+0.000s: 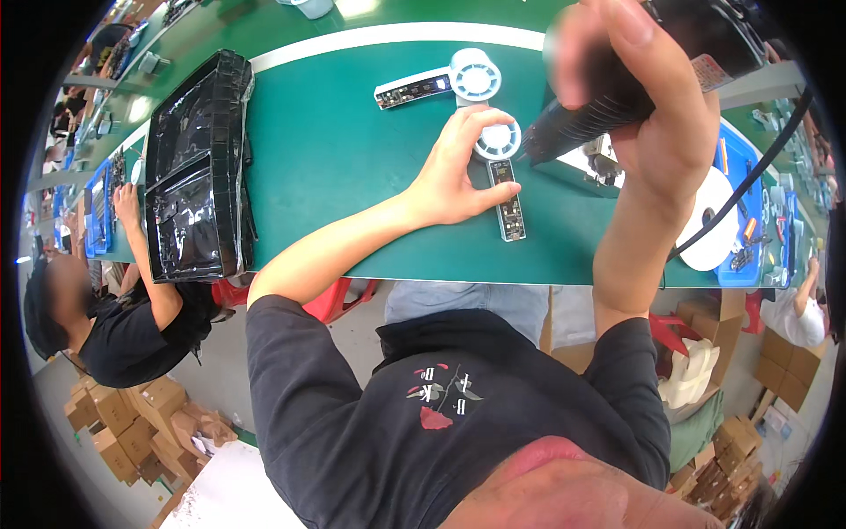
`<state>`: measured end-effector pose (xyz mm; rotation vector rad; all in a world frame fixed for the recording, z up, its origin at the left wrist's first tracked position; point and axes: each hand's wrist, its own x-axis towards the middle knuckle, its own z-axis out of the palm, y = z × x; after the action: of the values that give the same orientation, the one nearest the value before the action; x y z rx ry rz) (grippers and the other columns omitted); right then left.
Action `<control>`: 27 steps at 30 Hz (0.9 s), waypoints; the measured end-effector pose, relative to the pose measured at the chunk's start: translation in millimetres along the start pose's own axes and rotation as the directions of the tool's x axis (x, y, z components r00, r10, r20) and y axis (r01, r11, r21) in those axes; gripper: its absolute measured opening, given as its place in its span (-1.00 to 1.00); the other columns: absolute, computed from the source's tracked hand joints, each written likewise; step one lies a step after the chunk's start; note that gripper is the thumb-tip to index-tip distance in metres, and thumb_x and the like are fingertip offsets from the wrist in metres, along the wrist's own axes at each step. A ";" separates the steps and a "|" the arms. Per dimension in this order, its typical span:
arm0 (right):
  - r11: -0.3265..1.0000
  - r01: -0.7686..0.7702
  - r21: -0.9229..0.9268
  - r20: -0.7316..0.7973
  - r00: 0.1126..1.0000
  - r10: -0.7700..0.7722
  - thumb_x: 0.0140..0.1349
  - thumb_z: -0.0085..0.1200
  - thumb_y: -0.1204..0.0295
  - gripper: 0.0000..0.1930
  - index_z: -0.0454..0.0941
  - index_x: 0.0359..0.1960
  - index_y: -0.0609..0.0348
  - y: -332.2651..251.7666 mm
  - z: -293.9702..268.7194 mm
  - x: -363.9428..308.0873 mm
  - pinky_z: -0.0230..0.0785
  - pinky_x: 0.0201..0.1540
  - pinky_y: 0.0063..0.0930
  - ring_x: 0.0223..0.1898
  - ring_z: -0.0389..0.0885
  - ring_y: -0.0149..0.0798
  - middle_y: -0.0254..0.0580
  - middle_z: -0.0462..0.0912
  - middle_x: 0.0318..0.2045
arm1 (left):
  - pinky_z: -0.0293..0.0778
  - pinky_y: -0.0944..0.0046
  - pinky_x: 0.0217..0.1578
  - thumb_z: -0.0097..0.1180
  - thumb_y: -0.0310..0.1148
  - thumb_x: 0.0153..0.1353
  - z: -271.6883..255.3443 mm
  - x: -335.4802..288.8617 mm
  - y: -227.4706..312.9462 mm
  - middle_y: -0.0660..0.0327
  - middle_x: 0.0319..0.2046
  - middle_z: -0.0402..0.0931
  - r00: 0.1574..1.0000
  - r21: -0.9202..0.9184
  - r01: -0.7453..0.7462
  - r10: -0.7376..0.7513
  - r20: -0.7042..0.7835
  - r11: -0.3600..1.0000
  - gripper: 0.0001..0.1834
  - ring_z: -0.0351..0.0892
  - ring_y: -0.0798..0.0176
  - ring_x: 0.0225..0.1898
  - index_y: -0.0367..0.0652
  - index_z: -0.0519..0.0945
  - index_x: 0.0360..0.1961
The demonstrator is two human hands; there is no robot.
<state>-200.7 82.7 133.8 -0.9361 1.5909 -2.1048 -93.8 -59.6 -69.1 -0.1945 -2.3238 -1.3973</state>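
Observation:
My left hand (pixel 451 172) is closed round a small white handheld fan (pixel 508 210) on the green table. The fan's handle is open, with a dark circuit board showing, and its round head points away from me. Up close to the camera, my right hand (pixel 671 115) grips a black electric screwdriver (pixel 568 128), ribbed and tapering. Its narrow end reaches down beside the fan head; whether the tip touches anything is hard to make out. Just beyond lies a second white fan (pixel 477 79), its handle turned left and also showing a board.
A black plastic-wrapped bin (pixel 198 167) stands on the table (pixel 326 150) at the left. To the right are a metal fixture (pixel 602 163), a white disc (pixel 708 220), a blue tray (pixel 740 273) with small parts and a black cable (pixel 758 172). A co-worker (pixel 123 317) sits at far left.

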 end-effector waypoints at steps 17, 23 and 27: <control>0.992 -0.123 -0.006 0.055 0.991 0.123 0.25 0.44 0.40 -0.80 0.67 -0.31 0.25 10.3 11.0 3.4 0.45 -0.44 -0.60 -0.52 0.65 -0.48 -0.27 0.70 -0.49 | 0.26 -0.04 0.43 0.58 -0.43 0.07 1.2 0.1 0.1 0.04 0.33 0.39 1.000 -0.047 0.006 -0.006 0.001 0.999 -0.14 0.35 -0.04 0.40 -0.12 0.37 0.37; 0.990 -0.120 0.069 0.156 0.982 0.108 0.23 0.46 0.41 -0.79 0.66 -0.31 0.25 17.1 2.7 8.1 0.43 -0.43 -0.59 -0.49 0.64 -0.48 -0.26 0.71 -0.47 | 0.25 -0.05 0.44 0.58 -0.43 0.07 1.2 0.4 -1.9 0.03 0.34 0.39 1.000 -0.023 -0.010 0.011 0.005 1.000 -0.11 0.34 -0.06 0.42 -0.13 0.36 0.40; 0.995 -0.055 0.082 0.265 0.964 0.031 0.14 0.47 0.48 -0.77 0.62 -0.34 0.26 34.8 -3.8 12.4 0.41 -0.41 -0.56 -0.48 0.61 -0.45 -0.24 0.67 -0.48 | 0.26 -0.03 0.43 0.58 -0.39 0.07 2.3 -1.7 -2.1 0.03 0.34 0.39 0.999 -0.011 -0.023 0.023 -0.026 1.000 -0.11 0.34 -0.04 0.42 -0.15 0.35 0.41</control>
<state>-216.3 66.8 104.1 -1.0887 1.3613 -1.9123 -93.6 -58.4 -72.5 -0.2050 -2.2862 -1.3943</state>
